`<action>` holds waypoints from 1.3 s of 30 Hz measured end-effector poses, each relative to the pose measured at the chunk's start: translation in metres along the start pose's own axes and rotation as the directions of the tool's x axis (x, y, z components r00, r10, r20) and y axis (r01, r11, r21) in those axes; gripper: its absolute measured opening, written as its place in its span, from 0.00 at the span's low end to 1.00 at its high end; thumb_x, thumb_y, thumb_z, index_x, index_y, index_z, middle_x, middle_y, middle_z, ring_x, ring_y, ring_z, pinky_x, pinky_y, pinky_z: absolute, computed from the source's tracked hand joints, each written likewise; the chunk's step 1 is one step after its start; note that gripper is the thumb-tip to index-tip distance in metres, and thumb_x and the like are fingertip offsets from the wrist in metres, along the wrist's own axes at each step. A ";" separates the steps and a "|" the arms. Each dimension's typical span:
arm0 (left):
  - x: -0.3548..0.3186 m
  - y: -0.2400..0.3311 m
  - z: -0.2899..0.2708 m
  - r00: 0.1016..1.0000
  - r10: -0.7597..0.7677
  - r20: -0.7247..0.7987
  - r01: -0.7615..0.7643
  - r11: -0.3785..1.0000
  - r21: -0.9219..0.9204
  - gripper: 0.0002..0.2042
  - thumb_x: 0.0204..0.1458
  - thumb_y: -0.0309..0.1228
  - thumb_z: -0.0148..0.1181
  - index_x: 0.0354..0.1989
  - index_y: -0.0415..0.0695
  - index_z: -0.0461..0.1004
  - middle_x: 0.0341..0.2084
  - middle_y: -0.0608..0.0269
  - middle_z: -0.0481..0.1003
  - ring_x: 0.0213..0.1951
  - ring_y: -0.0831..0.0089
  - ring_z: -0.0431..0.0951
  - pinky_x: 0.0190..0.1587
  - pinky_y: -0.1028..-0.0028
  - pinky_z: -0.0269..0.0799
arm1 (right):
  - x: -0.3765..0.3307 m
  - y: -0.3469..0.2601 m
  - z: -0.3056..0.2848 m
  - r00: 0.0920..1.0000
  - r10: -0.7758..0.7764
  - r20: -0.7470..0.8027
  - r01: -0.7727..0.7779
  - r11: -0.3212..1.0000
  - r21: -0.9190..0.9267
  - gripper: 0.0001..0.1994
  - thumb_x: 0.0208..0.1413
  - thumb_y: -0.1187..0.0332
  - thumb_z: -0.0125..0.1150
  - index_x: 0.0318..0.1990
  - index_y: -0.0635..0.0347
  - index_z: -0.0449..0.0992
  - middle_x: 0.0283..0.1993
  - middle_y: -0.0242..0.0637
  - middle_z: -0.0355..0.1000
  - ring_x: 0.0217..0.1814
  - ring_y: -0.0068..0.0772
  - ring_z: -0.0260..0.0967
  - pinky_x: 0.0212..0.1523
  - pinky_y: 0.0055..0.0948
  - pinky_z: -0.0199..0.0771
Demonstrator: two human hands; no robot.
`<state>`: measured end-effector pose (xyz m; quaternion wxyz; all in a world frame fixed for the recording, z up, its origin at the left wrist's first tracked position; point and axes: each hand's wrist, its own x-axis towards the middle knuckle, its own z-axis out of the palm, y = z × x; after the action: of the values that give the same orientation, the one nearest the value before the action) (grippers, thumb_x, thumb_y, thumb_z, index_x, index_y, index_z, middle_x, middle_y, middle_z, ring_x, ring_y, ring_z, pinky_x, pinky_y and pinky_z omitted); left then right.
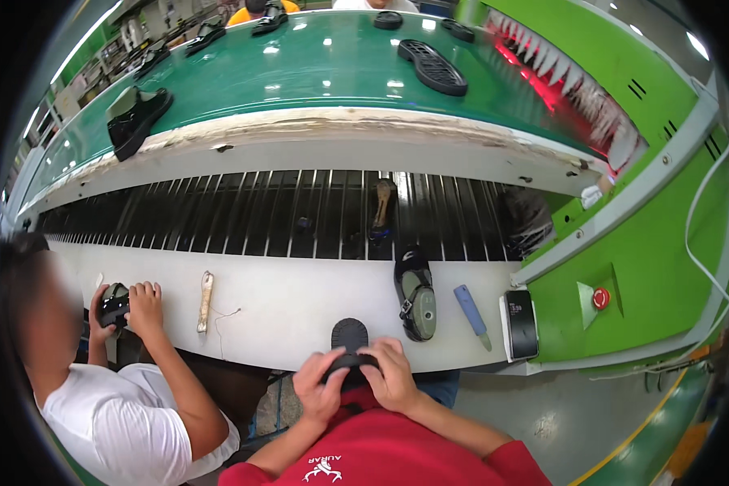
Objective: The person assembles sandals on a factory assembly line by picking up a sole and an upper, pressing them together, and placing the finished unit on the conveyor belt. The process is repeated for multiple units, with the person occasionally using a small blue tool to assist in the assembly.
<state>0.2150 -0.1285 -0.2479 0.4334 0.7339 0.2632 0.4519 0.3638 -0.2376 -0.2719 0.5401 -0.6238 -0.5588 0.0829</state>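
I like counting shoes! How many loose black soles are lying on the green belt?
3: one big sole lying mid-belt, and two small ones at the far edge. More may be hidden further along.

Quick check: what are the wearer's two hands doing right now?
Left hand: closed on the black rubber shoe sole, at its near end.
Right hand: closed on the same sole.

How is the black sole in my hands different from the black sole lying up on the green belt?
The sole in the hands is gripped at its near end by the left hand and right hand; the sole on the green belt lies free, untouched. The first rests on the white shelf, the second lies slantwise. Both are black.
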 end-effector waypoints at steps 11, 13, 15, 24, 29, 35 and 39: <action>0.102 0.098 -0.014 0.935 0.304 0.184 -0.259 0.937 -0.234 0.16 0.54 0.19 0.77 0.52 0.33 0.87 0.37 0.54 0.86 0.33 0.70 0.84 0.36 0.74 0.76 | 0.075 -0.082 -0.072 0.950 0.308 -0.058 -0.205 0.750 0.629 0.14 0.74 0.66 0.71 0.58 0.67 0.81 0.49 0.39 0.82 0.53 0.26 0.79 0.58 0.29 0.78; 0.106 0.088 -0.001 0.963 0.178 0.204 -0.114 0.950 -0.291 0.14 0.57 0.19 0.75 0.52 0.34 0.87 0.37 0.57 0.85 0.35 0.74 0.83 0.38 0.76 0.75 | 0.070 -0.070 -0.077 0.941 0.333 -0.065 -0.234 0.778 0.583 0.14 0.74 0.67 0.71 0.58 0.66 0.81 0.49 0.38 0.82 0.52 0.26 0.79 0.58 0.29 0.78; 0.110 0.075 0.013 0.963 -0.047 0.266 0.127 0.948 -0.292 0.12 0.62 0.20 0.72 0.52 0.34 0.87 0.37 0.63 0.83 0.37 0.81 0.80 0.40 0.80 0.73 | 0.073 -0.049 -0.087 0.931 0.362 -0.043 -0.295 0.817 0.496 0.15 0.72 0.68 0.72 0.59 0.66 0.81 0.48 0.36 0.81 0.52 0.25 0.79 0.57 0.29 0.78; 0.146 -0.014 0.039 0.963 -0.253 0.095 0.270 0.889 -0.370 0.16 0.70 0.31 0.69 0.61 0.36 0.83 0.43 0.65 0.84 0.43 0.83 0.81 0.49 0.81 0.77 | 0.066 0.016 -0.108 0.840 0.534 -0.094 -0.528 0.766 -0.365 0.52 0.57 0.39 0.78 0.84 0.49 0.60 0.78 0.55 0.63 0.73 0.61 0.71 0.69 0.53 0.75; 0.152 -0.024 0.042 0.964 -0.217 0.155 0.262 0.876 -0.404 0.15 0.75 0.34 0.64 0.61 0.36 0.81 0.48 0.63 0.85 0.49 0.79 0.83 0.54 0.77 0.78 | 0.061 0.040 -0.092 0.897 0.441 -0.017 -0.424 0.850 -0.312 0.40 0.62 0.54 0.73 0.80 0.48 0.65 0.80 0.65 0.59 0.80 0.70 0.61 0.78 0.55 0.66; 0.153 -0.019 0.043 0.926 -0.255 0.280 0.372 0.746 -0.552 0.29 0.81 0.52 0.44 0.63 0.35 0.78 0.48 0.58 0.86 0.47 0.76 0.86 0.50 0.76 0.82 | 0.040 0.022 -0.069 0.946 0.196 -0.257 -0.273 0.912 -0.306 0.33 0.63 0.73 0.70 0.75 0.59 0.68 0.77 0.63 0.65 0.77 0.67 0.66 0.79 0.52 0.62; 0.150 -0.009 0.034 0.905 -0.262 0.334 0.416 0.701 -0.578 0.40 0.80 0.61 0.32 0.67 0.32 0.76 0.49 0.52 0.86 0.49 0.69 0.88 0.54 0.69 0.85 | 0.001 0.020 -0.056 0.894 0.337 -0.296 -0.347 0.938 0.021 0.31 0.68 0.73 0.70 0.75 0.64 0.66 0.76 0.61 0.63 0.74 0.57 0.68 0.75 0.47 0.67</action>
<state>0.3130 -0.0210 -0.1983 0.7593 0.5275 0.1743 0.3390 0.4152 -0.2654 -0.2643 0.5841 -0.7263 -0.3549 0.0734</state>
